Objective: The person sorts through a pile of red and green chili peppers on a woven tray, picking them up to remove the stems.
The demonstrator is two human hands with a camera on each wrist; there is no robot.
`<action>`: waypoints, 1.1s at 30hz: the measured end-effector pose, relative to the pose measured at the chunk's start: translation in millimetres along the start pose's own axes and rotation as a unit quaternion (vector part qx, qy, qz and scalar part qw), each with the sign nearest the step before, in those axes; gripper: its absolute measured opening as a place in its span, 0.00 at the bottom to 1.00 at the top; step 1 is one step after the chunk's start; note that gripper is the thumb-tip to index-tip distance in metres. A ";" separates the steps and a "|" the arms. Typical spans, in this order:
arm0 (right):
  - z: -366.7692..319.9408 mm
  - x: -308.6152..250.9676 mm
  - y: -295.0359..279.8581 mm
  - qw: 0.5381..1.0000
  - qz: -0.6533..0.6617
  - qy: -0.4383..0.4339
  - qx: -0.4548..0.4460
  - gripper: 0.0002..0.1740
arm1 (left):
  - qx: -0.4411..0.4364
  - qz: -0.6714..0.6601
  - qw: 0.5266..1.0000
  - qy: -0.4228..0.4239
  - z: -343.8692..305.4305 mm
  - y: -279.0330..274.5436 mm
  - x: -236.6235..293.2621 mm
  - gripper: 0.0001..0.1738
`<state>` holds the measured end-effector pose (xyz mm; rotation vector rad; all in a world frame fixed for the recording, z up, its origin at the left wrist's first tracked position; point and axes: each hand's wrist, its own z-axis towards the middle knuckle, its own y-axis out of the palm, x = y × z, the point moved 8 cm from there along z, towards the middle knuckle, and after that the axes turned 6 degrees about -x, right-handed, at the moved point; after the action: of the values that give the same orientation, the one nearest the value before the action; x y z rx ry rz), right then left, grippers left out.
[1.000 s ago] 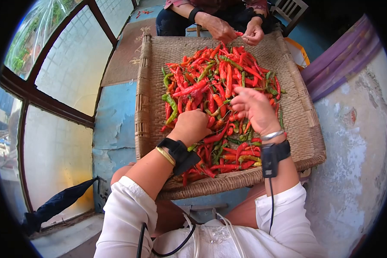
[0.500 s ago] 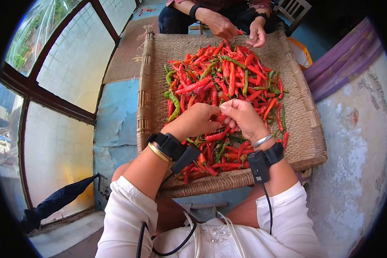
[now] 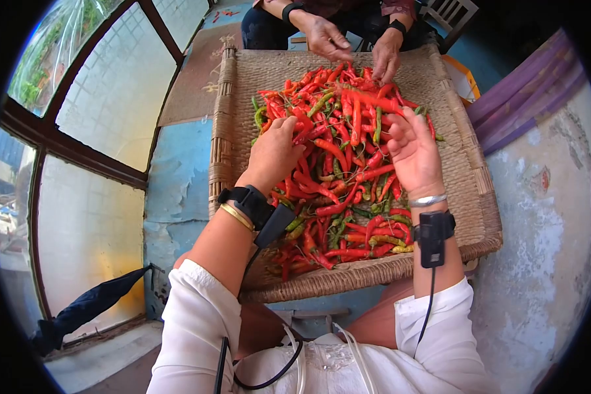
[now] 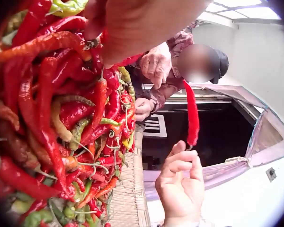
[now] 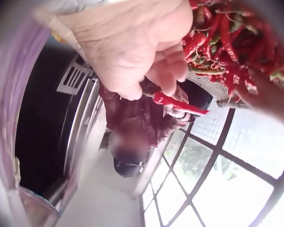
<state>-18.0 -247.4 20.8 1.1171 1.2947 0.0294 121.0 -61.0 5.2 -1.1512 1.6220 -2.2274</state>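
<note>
A heap of mostly red chili peppers (image 3: 335,157), with some green ones among them, lies on a woven tray (image 3: 463,190). My right hand (image 3: 415,154) is raised over the heap's right side. Its thumb and fingers pinch one long red chili (image 4: 191,113) at the stem end; in the right wrist view the chili points away from the palm. At the heap's left side, my left hand (image 3: 274,157) has its fingers and thumb around red chilies (image 3: 302,125). I cannot tell whether it grips one, as the hand covers part of that spot.
Across the tray sits another person, whose two hands (image 3: 329,41) hover near the heap's far edge. Windows (image 3: 105,98) line the left side. On the right are a peeling wall (image 3: 525,223) and a purple curtain (image 3: 525,92). A dark folded umbrella (image 3: 98,302) leans at lower left.
My hands were together over the middle half a second ago. They have parted: the left moved up-left onto the heap, the right up-right with a red chili. The other person's hands have also separated.
</note>
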 end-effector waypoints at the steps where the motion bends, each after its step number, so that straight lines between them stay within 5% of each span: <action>1: 2.6 1.1 -10.4 1.000 0.007 0.016 0.012 0.14 | -0.031 0.020 0.999 -0.024 0.2 1.7 -1.1 0.27; 5: -9.9 39.9 -6.9 0.976 -0.113 0.172 -0.072 0.15 | -0.078 0.088 0.991 -0.061 0.7 4.1 -5.5 0.23; 8: -22.7 52.6 21.2 0.946 -0.187 0.182 -0.191 0.15 | -0.030 0.073 0.995 -0.063 -0.5 -2.1 -7.3 0.21; 17: -30.8 71.5 22.4 0.901 -0.321 0.206 -0.205 0.16 | -0.049 0.106 0.993 -0.030 3.0 7.4 -4.2 0.16; 23: -30.7 80.9 17.9 0.893 -0.349 0.226 -0.172 0.17 | -0.080 -0.177 0.981 0.013 3.3 6.7 15.9 0.09; 25: -32.6 78.0 23.5 0.910 -0.316 0.208 -0.170 0.18 | -0.136 -0.332 0.933 0.024 0.1 21.4 24.5 0.09; 28: -29.3 75.3 20.4 0.922 -0.293 0.186 -0.174 0.17 | -0.231 -0.340 0.911 -0.020 -8.4 27.8 37.0 0.05; 29: -27.9 75.5 19.1 0.918 -0.303 0.182 -0.178 0.16 | -0.209 -0.307 0.928 0.039 -6.1 31.5 34.6 0.06; 33: -26.9 73.4 17.4 0.905 -0.342 0.190 -0.166 0.13 | -0.235 -0.304 0.923 0.006 -8.7 27.4 36.6 0.11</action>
<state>-3.6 -178.9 -18.0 0.3283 1.8954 -0.0573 81.7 -85.0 -1.7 -2.0045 2.0980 -2.2002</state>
